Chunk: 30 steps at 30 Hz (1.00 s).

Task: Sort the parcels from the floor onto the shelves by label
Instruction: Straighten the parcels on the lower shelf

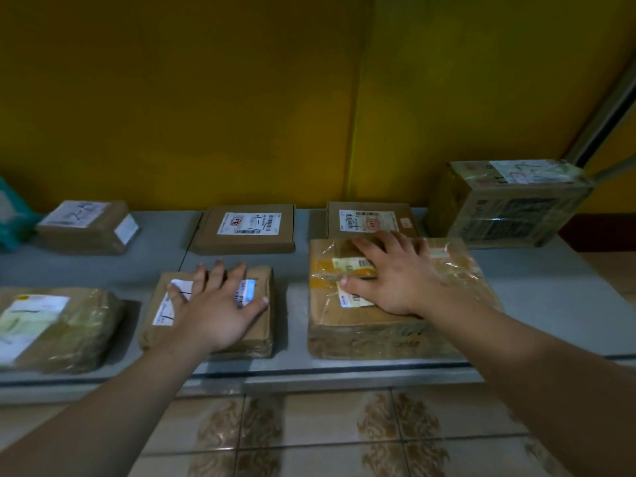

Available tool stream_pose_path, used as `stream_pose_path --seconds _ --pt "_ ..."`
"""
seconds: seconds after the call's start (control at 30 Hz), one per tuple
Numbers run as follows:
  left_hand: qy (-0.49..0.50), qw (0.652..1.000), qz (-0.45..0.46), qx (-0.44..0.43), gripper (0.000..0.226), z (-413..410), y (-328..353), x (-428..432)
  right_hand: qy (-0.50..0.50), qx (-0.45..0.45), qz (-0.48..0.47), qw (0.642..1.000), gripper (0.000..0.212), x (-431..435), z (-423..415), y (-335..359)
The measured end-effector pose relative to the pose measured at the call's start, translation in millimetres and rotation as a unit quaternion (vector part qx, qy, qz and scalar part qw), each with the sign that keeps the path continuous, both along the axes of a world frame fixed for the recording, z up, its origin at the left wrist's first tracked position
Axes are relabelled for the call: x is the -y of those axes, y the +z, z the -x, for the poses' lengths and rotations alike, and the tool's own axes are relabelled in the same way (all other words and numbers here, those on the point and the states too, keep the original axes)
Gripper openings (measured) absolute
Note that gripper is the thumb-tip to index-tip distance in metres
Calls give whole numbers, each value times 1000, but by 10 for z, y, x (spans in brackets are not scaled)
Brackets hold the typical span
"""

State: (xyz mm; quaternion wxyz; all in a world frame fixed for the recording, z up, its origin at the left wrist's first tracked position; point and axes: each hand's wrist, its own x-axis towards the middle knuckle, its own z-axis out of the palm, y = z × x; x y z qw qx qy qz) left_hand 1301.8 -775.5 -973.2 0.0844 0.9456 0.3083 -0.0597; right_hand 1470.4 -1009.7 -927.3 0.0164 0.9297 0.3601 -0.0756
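L hand (213, 301) lies flat, fingers spread wide, on the small brown taped parcel w/ white label (258, 333), front row of the grey shelf (296, 270). R hand (399, 277) is flat too, fingers splayed, thumb out, resting on the big plastic-wrapped cardboard parcel (344, 325) just beside it to the right. Neither hand grips anything. Behind sit a flat cardboard box w/ barcode label (246, 232) and, far right, a tall taped carton (509, 204), by the yellow wall (206, 98).
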Motion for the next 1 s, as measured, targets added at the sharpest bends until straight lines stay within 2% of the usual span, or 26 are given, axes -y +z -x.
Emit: stream_pose_path --seconds 0.33,0.43,0.53,0.67,0.8,0.87,1.0 --pt "-26 999 18 -6 80 -6 0 -21 -23 -7 13 1000 89 -33 29 1" --pt "-41 998 48 23 80 64 68 -139 -43 -15 8 999 91 -53 26 32" --pt "-29 998 24 53 78 209 162 -409 -63 -15 -30 997 89 -221 162 104" --pt "22 999 -43 7 76 539 261 -878 39 -7 -16 999 86 -750 607 198" --pt "96 994 -34 -44 85 1012 157 -1383 148 7 12 989 84 -1327 959 223" --pt "105 992 -20 -72 90 1245 86 -1548 160 -21 6 987 86 -1578 1090 159" --pt "117 990 17 -75 80 1450 4 -1520 147 -81 42 985 90 -1833 1239 -132"
